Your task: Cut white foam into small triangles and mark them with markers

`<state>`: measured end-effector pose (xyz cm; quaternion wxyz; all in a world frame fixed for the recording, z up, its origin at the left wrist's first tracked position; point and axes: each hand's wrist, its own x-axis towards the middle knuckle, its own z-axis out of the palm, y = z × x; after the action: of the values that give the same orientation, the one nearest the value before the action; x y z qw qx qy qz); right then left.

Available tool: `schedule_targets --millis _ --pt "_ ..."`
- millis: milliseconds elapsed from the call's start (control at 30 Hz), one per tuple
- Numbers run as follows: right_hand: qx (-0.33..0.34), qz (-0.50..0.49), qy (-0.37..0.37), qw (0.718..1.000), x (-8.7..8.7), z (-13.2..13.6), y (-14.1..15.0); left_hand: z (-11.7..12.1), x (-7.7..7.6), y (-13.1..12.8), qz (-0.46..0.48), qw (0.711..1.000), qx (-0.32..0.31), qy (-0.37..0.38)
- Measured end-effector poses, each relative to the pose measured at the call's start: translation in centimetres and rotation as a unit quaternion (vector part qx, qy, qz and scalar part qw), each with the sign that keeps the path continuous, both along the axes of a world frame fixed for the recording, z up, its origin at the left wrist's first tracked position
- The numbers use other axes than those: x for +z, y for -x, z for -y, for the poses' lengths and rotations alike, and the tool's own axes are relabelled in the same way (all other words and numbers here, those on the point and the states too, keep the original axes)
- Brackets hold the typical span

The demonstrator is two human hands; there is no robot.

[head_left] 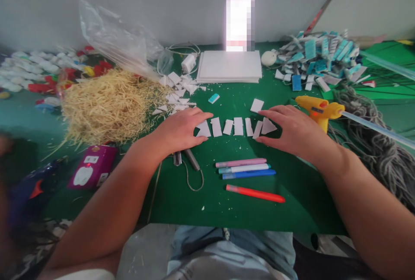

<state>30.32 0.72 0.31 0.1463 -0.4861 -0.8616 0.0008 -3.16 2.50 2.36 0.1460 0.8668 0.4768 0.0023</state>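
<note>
A row of several small white cut pieces (238, 126) lies on the green tabletop between my two hands. My left hand (178, 128) rests at the row's left end, thumb and fingers apart around a white piece with slanted edges (203, 129). At the opposite end, my right hand (292, 129) has its thumb and index finger spread around a wedge-shaped white piece (268, 126). The fingertips are close to these end pieces; whether they touch them I cannot tell. Just beyond the row are a loose white square (257, 106) and a small turquoise piece (213, 98).
Pink, white and blue markers (241, 163) and a red marker (255, 193) lie nearer me. A yellow glue gun (319, 109) and grey yarn (382, 141) are right. Straw (106, 105) and white scraps (178, 92) sit left. Behind are white sheets (229, 66) and turquoise-white pieces (324, 53).
</note>
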Motion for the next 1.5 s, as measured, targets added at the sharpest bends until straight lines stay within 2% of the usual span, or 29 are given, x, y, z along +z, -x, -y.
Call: schedule_targets --millis 200,367,567,767,933,1167,1500 --pt "0.046 0.002 0.030 0.998 0.3 -0.6 -0.1 -0.1 -0.2 0.3 0.030 0.999 -0.010 0.012" --pt "0.063 -0.005 0.027 0.998 0.2 -0.9 -0.4 -0.3 -0.5 0.4 0.049 0.999 -0.008 -0.002" --pt "0.123 -0.032 0.022 0.992 0.2 -1.2 -0.1 0.0 -1.5 -0.6 0.098 0.993 -0.050 -0.048" --pt "0.163 -0.054 0.031 0.985 -0.2 -1.6 0.9 -0.2 -2.3 -1.3 0.103 0.989 -0.083 -0.060" --pt "0.158 -0.052 0.033 0.985 -0.8 -1.9 1.4 -0.4 -2.4 -1.0 0.112 0.988 -0.088 -0.062" --pt "0.122 -0.038 -0.004 0.992 -0.7 -1.7 1.8 -0.1 -2.3 -2.1 0.124 0.987 -0.077 -0.068" --pt "0.144 -0.071 0.031 0.987 -1.7 -1.9 3.0 0.1 -2.7 -3.8 0.129 0.984 -0.081 -0.097"
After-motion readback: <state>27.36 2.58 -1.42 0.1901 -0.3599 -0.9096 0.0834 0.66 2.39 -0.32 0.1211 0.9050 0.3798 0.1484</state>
